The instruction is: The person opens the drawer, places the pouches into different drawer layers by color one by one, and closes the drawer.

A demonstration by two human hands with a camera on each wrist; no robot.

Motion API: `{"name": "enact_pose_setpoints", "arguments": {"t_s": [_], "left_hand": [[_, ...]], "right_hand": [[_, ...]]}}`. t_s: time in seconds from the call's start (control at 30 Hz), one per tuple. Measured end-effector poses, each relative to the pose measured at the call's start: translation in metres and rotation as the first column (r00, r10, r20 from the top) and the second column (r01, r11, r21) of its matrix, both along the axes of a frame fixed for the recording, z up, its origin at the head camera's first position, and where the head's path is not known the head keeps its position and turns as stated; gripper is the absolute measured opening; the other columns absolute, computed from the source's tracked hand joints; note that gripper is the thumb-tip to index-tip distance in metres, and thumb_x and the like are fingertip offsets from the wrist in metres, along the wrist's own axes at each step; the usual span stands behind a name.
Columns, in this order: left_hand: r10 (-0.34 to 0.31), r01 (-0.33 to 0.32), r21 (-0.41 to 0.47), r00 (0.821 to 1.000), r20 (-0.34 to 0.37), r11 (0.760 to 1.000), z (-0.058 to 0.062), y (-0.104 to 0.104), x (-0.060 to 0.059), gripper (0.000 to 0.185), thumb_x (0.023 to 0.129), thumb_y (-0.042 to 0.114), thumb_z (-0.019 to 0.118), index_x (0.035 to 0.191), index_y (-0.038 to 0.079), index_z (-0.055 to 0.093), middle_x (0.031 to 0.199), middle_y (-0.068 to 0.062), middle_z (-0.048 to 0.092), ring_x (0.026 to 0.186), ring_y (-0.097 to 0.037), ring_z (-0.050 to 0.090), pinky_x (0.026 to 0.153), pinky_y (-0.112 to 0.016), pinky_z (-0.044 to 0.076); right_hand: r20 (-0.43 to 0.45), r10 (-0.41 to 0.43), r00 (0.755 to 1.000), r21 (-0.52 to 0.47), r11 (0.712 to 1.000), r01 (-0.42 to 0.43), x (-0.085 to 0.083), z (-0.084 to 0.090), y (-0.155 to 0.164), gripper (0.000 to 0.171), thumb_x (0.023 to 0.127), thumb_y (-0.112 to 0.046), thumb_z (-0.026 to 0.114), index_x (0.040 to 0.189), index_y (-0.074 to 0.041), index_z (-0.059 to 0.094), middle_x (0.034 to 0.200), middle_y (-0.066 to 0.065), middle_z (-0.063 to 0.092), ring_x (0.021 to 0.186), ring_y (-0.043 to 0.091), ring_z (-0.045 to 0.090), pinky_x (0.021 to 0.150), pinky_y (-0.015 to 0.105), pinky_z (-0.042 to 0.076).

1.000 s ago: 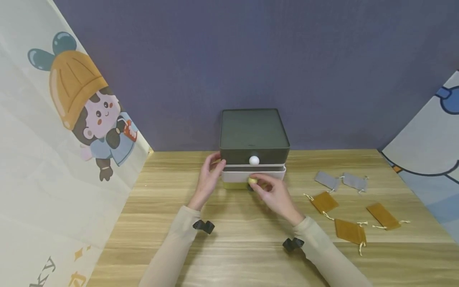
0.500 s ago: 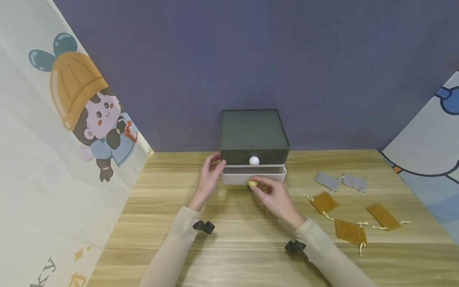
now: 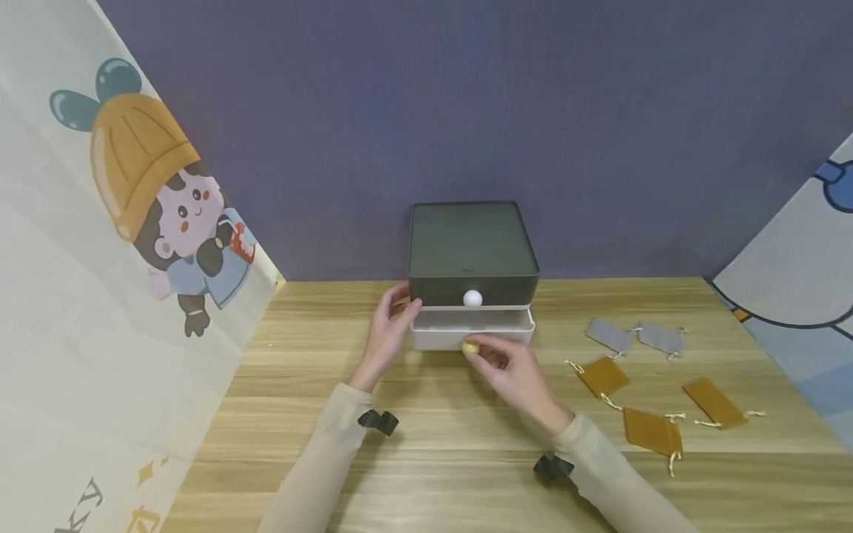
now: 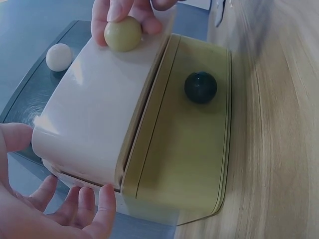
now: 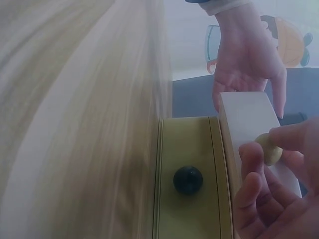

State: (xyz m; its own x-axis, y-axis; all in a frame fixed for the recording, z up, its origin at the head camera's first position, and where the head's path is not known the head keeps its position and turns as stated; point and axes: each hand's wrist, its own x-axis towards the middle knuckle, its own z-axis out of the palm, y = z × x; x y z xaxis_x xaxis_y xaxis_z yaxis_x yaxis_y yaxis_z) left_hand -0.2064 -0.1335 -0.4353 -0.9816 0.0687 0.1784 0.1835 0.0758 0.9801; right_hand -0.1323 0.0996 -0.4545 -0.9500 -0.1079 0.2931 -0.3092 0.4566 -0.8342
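Observation:
In the head view a small desktop drawer box [image 3: 469, 238] stands against the back wall, with a dark green top section and a white knob [image 3: 472, 298]. Below that section the white middle drawer [image 3: 436, 340] is pulled partway out. Thumb and fingers of my right hand [image 3: 514, 368] pinch its pale yellow knob [image 3: 470, 347]. My left hand [image 3: 384, 334] is at the box's left side, thumb toward the front and fingers spread along the side. The left wrist view shows the bottom olive-yellow drawer [image 4: 174, 149] closed, with a dark knob [image 4: 200, 87].
On the wooden table [image 3: 426, 466] to the right lie several drawstring pouches: a grey pouch [image 3: 609, 336], another grey pouch [image 3: 660, 338], and brown ones, including a brown pouch [image 3: 653, 431]. A dark blue panel [image 3: 426, 111] rises behind the box.
My right hand has drawn the white drawer further toward me by its yellow knob, widening the opening above it. The left hand has stayed at the box's side.

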Motion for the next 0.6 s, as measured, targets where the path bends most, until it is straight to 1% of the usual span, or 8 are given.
{"name": "enact_pose_setpoints", "arguments": {"t_s": [0.1, 0.23, 0.47, 0.6], "left_hand": [[-0.006, 0.006, -0.006, 1.000, 0.007, 1.000, 0.0008, -0.0006, -0.0003, 0.053, 0.104, 0.018, 0.066, 0.152, 0.002, 0.050, 0.154, -0.022, 0.054, 0.134, -0.043, 0.053, 0.111, -0.047, 0.051], [-0.012, 0.012, -0.003, 1.000, 0.012, 1.000, 0.0010, -0.0014, -0.0005, 0.054, 0.104, 0.019, 0.067, 0.152, 0.002, 0.050, 0.155, -0.021, 0.054, 0.136, -0.043, 0.053, 0.115, -0.055, 0.048], [-0.011, 0.011, 0.003, 1.000, 0.020, 1.000, 0.0015, -0.0014, 0.0000, 0.054, 0.104, 0.021, 0.066, 0.152, 0.003, 0.050, 0.156, -0.021, 0.054, 0.136, -0.043, 0.053, 0.115, -0.057, 0.047], [-0.005, 0.005, 0.002, 0.999, 0.032, 1.000, 0.0010, -0.0013, -0.0003, 0.054, 0.104, 0.021, 0.066, 0.152, 0.004, 0.050, 0.155, -0.020, 0.055, 0.136, -0.042, 0.054, 0.112, -0.052, 0.049]], "right_hand": [[0.004, -0.003, 1.000, -0.006, 1.000, 0.003, 0.0017, 0.0001, -0.0006, 0.028, 0.095, -0.014, 0.080, 0.123, -0.017, 0.080, 0.092, 0.004, 0.078, 0.065, 0.009, 0.062, 0.057, 0.023, 0.054], [-0.008, -0.002, 1.000, -0.007, 1.000, 0.002, 0.0038, -0.0006, -0.0013, 0.028, 0.094, -0.012, 0.081, 0.122, -0.016, 0.080, 0.091, 0.004, 0.078, 0.065, 0.008, 0.062, 0.058, 0.023, 0.054], [-0.035, 0.009, 0.999, -0.007, 1.000, -0.010, 0.0073, -0.0014, -0.0016, 0.028, 0.093, -0.010, 0.081, 0.121, -0.014, 0.080, 0.090, 0.003, 0.079, 0.064, 0.004, 0.061, 0.058, 0.023, 0.055], [-0.031, 0.011, 0.999, -0.009, 1.000, -0.011, 0.0096, -0.0017, -0.0021, 0.028, 0.093, -0.010, 0.081, 0.121, -0.013, 0.080, 0.089, 0.003, 0.078, 0.064, 0.004, 0.060, 0.058, 0.023, 0.055]]}}
